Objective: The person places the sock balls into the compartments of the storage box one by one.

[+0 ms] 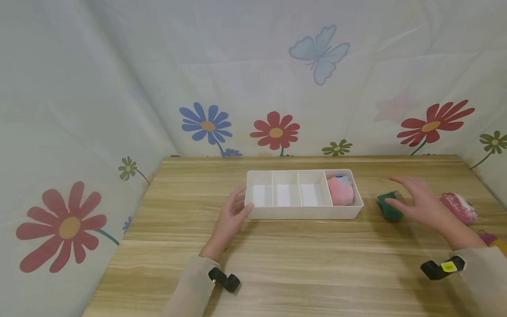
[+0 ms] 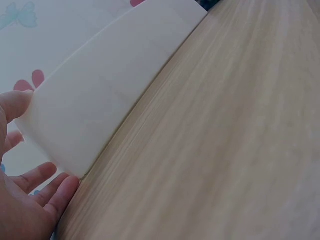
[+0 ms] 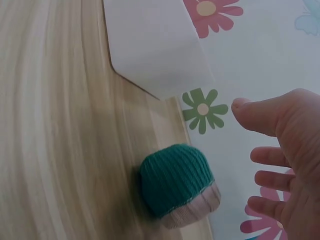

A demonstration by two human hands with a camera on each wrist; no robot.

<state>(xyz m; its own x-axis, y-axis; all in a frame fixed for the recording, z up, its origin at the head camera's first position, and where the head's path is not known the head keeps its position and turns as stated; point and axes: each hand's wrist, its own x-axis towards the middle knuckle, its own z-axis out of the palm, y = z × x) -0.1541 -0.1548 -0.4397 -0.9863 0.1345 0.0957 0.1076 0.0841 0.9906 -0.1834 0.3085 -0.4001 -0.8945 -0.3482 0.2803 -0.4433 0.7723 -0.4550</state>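
A long white box with compartments stands on the table. A rolled pink sock with a bit of blue lies in its rightmost compartment. My left hand touches the box's left end, thumb at the front corner and fingers lightly bent along the end wall. To the right of the box lies a rolled green sock with a ribbed, pale pink part. Over and beside it my right hand is spread, thumb and fingers apart; the right wrist view shows a gap between the fingers and the sock.
Farther right on the wooden table lies a pink and white rolled bundle. A purple and orange item is partly hidden by the right forearm. Behind the table hangs a white cloth printed with flowers.
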